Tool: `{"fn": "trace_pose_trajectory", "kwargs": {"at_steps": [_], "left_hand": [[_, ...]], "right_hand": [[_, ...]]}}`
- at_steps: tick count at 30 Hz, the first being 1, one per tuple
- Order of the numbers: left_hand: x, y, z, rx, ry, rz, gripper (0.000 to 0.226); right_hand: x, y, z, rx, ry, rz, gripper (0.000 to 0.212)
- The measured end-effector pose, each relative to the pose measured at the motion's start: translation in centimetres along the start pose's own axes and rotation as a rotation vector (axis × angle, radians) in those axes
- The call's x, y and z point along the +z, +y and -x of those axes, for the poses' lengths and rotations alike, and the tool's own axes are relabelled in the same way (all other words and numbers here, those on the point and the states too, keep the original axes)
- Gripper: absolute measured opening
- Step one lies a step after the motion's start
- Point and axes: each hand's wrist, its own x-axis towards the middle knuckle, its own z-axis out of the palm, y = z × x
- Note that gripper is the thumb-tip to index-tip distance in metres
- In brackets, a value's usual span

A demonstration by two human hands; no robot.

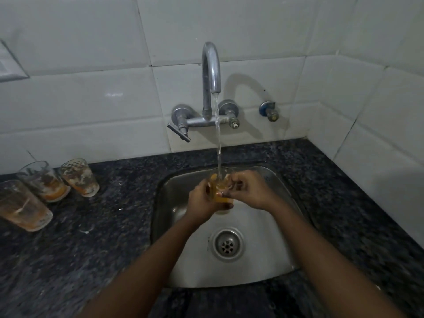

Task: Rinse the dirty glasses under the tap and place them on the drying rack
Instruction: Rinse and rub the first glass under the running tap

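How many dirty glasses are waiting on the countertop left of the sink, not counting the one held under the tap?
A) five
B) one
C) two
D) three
D: three dirty glasses with orange residue stand on the dark countertop left of the sink, while both hands hold a fourth glass under the running tap.

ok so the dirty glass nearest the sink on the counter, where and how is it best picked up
Probably by its side wall around mid-height, with the left hand coming from the sink side. The glass nearest the sink stands upright and widens toward its open rim, and another dirty glass stands close on its far side, so the sink-facing side is the free one.
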Motion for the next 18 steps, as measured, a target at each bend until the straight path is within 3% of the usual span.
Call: {"fn": "trace_pose_trajectory", "kwargs": {"at_steps": [5,7,9,12,17,18], "left_hand": [[-1.1,-0.8,-0.4,0.067,-0.132,0.058,0.101],[-1.6,-0.9,-0.7,0.096,-0.134,0.089,0.115],[-1.7,-0.4,-0.9,0.115,-0.123,0.217,0.113],[-1.5,1.2,-0.8,0.142,-0.062,0.226,0.093],[-1.7,2.0,-0.3,-0.026,-0.239,0.300,0.010],[-1.6,1.9,-0.5,-0.024,-0.224,0.232,0.016]], "right_hand": [[-0.2,0.6,-1.0,0.010,-0.024,-0.066,0.025],[0.1,0.4,-1.0,0.003,-0.007,-0.297,0.025],[0.8,-0.1,-1.0,0.061,0.041,-0.544,0.045],[1.5,-1.1,-1.3,0.261,0.090,-0.608,0.043],[-0.2,-0.8,-1.3,0.392,-0.186,-0.565,0.051],[-0.2,-0.5,-1.3,0.413,-0.218,-0.544,0.054]]}}
